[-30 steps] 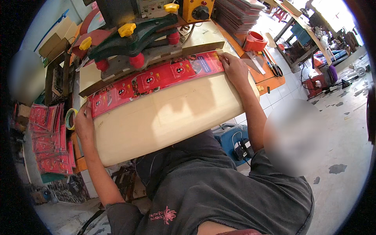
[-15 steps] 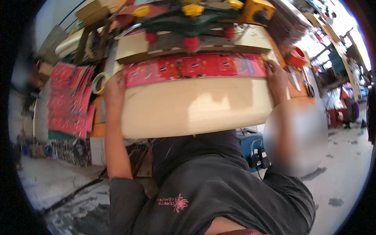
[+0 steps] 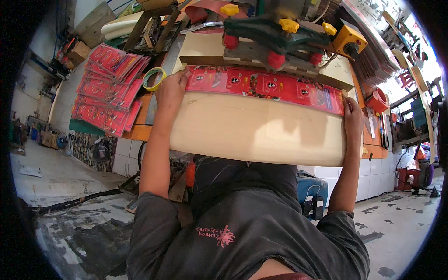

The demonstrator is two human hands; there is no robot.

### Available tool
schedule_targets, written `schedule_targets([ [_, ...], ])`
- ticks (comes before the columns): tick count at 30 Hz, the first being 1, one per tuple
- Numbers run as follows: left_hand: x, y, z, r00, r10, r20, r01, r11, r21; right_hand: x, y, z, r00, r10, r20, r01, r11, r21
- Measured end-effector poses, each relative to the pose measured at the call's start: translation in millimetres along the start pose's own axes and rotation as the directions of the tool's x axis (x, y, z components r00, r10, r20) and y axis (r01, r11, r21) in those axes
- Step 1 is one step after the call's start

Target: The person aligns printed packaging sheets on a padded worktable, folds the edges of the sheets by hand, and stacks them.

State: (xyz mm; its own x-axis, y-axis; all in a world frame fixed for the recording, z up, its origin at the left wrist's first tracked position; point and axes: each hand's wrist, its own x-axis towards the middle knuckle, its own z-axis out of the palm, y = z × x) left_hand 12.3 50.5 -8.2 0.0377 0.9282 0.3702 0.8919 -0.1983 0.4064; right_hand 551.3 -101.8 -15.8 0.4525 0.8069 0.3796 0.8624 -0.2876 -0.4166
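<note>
A long red printed plastic strip (image 3: 266,88) lies flat on a broad cream board (image 3: 247,123), along the wooden bar (image 3: 200,60) behind it. My left hand (image 3: 171,91) is closed on the strip's left end, fingertips at its far corner. At the opposite end, my right hand (image 3: 353,114) is closed on the strip's right edge, fingers bent against the board's side. Just behind the bar stands a dark green press machine (image 3: 261,35) with yellow knobs and red round feet. The undersides of both grips are hidden.
To the left, red printed plastic sheets (image 3: 105,91) lie in an overlapping pile, with a yellow tape roll (image 3: 154,79) beside them. On the right are a red tape roll (image 3: 377,100), scissors (image 3: 384,133) and a yellow control box (image 3: 349,39). Stacked sheets (image 3: 373,44) stand behind.
The whole view has turned and shifted, so the board and machine appear farther right and tilted. Both hands remain at the strip's two ends, and the strip stays along the bar.
</note>
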Motion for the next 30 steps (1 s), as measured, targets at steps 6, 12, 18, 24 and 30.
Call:
schedule_targets([
  [6, 1, 8, -7, 1.0, -0.016, 0.007, 0.016, 1.0, -0.002, 1, -2, -3, 1.0, -0.001, -0.005, 0.001, 1.0, 0.018],
  [12, -17, 1, -6, 0.993, 0.116, 0.012, -0.109, 0.959, -0.263, -11, 13, -9, 1.0, 0.006, 0.021, -0.009, 0.991, 0.133],
  [18, -51, 6, -27, 1.0, -0.026, 0.006, 0.026, 0.945, -0.327, -34, -17, -21, 0.999, -0.012, -0.034, 0.021, 0.953, 0.301],
  [24, -48, 2, -20, 0.999, 0.028, 0.021, -0.021, 0.958, -0.286, -39, -20, -24, 0.997, 0.039, -0.066, -0.014, 0.939, 0.345],
  [30, -52, 7, -25, 1.0, -0.009, 0.005, 0.01, 0.969, -0.245, -39, -24, -22, 0.996, 0.035, -0.079, -0.009, 0.952, 0.307],
])
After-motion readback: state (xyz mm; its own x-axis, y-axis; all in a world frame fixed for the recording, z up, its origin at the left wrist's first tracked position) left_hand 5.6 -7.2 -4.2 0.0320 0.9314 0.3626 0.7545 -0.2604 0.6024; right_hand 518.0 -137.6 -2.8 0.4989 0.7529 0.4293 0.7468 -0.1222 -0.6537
